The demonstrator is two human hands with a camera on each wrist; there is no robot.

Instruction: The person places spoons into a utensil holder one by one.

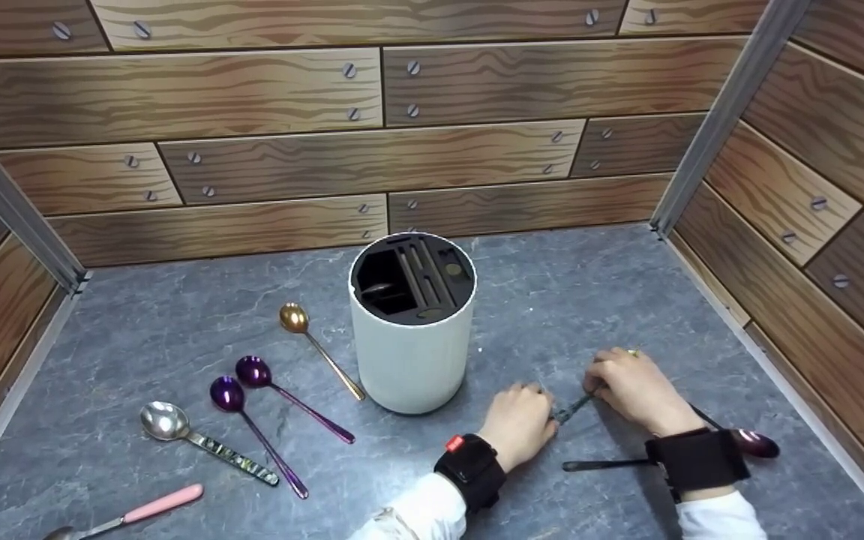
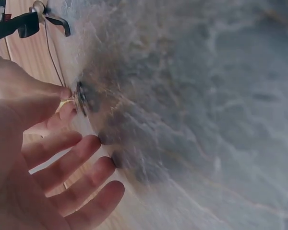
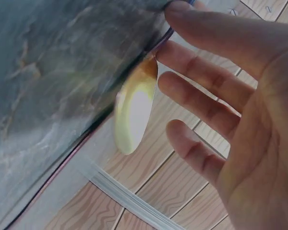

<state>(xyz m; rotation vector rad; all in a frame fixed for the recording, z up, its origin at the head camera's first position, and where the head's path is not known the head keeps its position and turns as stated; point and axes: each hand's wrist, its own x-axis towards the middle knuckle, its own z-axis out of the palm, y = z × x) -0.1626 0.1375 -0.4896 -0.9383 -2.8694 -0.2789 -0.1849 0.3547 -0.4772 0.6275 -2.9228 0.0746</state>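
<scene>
A spoon with a dark patterned handle (image 1: 573, 409) lies between my two hands, slanting up to the right. My left hand (image 1: 520, 426) pinches the handle's near end; its other fingers are spread and loosely bent in the left wrist view. My right hand (image 1: 638, 390) pinches it farther along with thumb and forefinger. A gold bowl (image 3: 137, 110) hangs by the right fingertips in the right wrist view. Under the right wrist lie a dark handle (image 1: 604, 465) and a purplish bowl (image 1: 756, 442), partly hidden by the wristband.
A white cylindrical holder (image 1: 413, 367) with a black divided insert stands mid-table. To its left lie a gold spoon (image 1: 295, 318), two purple spoons (image 1: 253, 371), a silver spoon (image 1: 165, 421) with patterned handle, and a pink-handled utensil (image 1: 163, 502). Wood-patterned walls (image 1: 267, 90) enclose the grey surface.
</scene>
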